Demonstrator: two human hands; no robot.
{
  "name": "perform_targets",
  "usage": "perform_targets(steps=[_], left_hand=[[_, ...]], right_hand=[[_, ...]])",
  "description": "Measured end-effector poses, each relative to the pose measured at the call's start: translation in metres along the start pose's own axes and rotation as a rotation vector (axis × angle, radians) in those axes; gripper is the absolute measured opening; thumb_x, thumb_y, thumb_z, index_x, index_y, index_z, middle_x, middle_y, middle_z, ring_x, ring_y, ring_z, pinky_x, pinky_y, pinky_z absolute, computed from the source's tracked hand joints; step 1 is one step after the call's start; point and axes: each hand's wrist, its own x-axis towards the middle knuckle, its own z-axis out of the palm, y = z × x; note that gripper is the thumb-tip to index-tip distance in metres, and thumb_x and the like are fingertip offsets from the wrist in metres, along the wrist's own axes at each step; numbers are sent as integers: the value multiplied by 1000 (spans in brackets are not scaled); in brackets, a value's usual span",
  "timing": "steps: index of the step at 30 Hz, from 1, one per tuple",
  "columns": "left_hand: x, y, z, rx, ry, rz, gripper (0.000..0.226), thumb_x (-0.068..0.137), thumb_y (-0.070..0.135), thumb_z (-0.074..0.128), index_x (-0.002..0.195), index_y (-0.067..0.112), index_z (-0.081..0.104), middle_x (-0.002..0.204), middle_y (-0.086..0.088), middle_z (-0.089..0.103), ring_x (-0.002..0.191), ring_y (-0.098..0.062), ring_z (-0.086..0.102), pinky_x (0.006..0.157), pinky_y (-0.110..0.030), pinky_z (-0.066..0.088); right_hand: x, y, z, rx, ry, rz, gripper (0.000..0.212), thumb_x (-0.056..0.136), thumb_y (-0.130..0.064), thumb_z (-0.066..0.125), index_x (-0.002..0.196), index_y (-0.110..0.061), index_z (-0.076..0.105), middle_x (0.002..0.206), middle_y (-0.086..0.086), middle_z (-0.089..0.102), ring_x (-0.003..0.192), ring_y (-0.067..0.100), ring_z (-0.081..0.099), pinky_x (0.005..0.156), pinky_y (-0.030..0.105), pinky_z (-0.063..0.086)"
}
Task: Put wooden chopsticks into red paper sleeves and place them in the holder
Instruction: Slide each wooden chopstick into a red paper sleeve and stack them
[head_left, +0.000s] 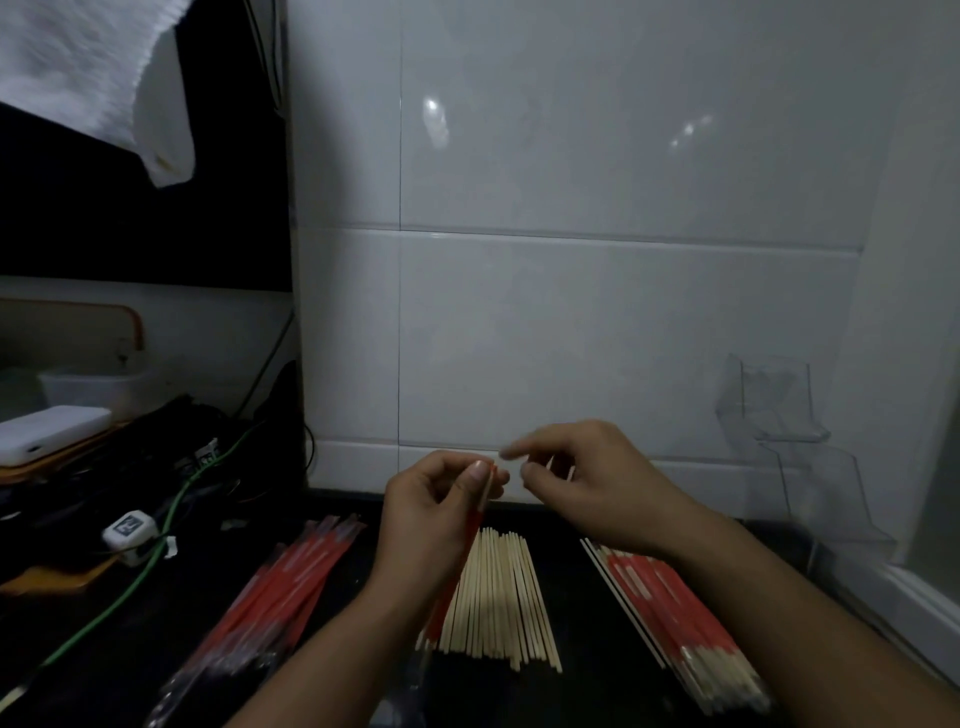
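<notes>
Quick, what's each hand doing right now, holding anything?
Left hand: pinching the top of a red paper sleeve, held up over the bare chopsticks.
Right hand: fingers loosely curled, nothing clearly in it.

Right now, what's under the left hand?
The left hand pinches a red paper sleeve above the bare wooden chopsticks lying on the dark counter. The wrist covers the pile's left edge and the sleeve's lower end.
</notes>
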Motion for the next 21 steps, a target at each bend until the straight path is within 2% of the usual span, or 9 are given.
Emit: perform_targets(steps=[4, 7, 9, 12, 16, 18, 21], left_hand=[[-2, 1, 1, -28, 14, -9, 12, 96, 15, 59, 96, 14, 70, 92, -1, 77, 93, -14, 73, 89, -37, 56], [-1, 3, 2, 28, 24, 37, 12, 95, 15, 61, 94, 17, 73, 89, 3, 76, 89, -10, 72, 80, -28, 57], [1, 2, 2, 44, 33, 58, 13, 93, 15, 63, 91, 20, 75, 87, 2, 76, 88, -13, 72, 76, -30, 59], [4, 0, 0, 23, 38, 37, 14, 93, 16, 64, 90, 21, 76, 88, -2, 76, 89, -20, 73, 79, -41, 60], [2, 1, -5, -7, -46, 21, 16, 96, 17, 59, 101, 22, 74, 97, 4, 76, 96, -14, 72, 78, -28, 59], [1, 1, -6, 45, -98, 47, 18, 95, 15, 61, 106, 21, 74, 100, 5, 76, 99, -11, 71, 83, -28, 57], [0, -2, -8, 132, -64, 81, 16, 92, 12, 64, 97, 22, 76, 91, 7, 77, 91, -7, 72, 78, -23, 57]], right_hand=[[-4, -2, 5, 103, 235, 71, 40, 94, -18, 57, 132, -32, 56, 80, -6, 62, 66, 10, 60, 63, 25, 53], [-5, -6, 16, 136, 100, 182, 27, 92, -36, 62, 119, -34, 61, 86, -10, 64, 68, 1, 63, 61, 18, 49], [-4, -7, 25, 165, 32, 216, 22, 90, -44, 62, 107, -31, 66, 87, -10, 67, 69, 1, 64, 62, 18, 49], [-2, -8, 31, 280, 31, 210, 12, 93, -35, 63, 94, -25, 70, 82, -5, 70, 68, 4, 66, 63, 22, 52], [3, -7, 29, 319, 111, 207, 10, 93, -27, 64, 86, -24, 70, 75, -4, 69, 65, 6, 66, 61, 22, 53], [2, -8, 29, 395, 132, 215, 10, 93, -25, 65, 84, -24, 71, 70, -5, 69, 62, 4, 65, 56, 18, 49], [-3, -3, 33, 465, 137, 258, 12, 94, -28, 63, 90, -21, 71, 75, 0, 70, 61, 10, 67, 55, 17, 47]])
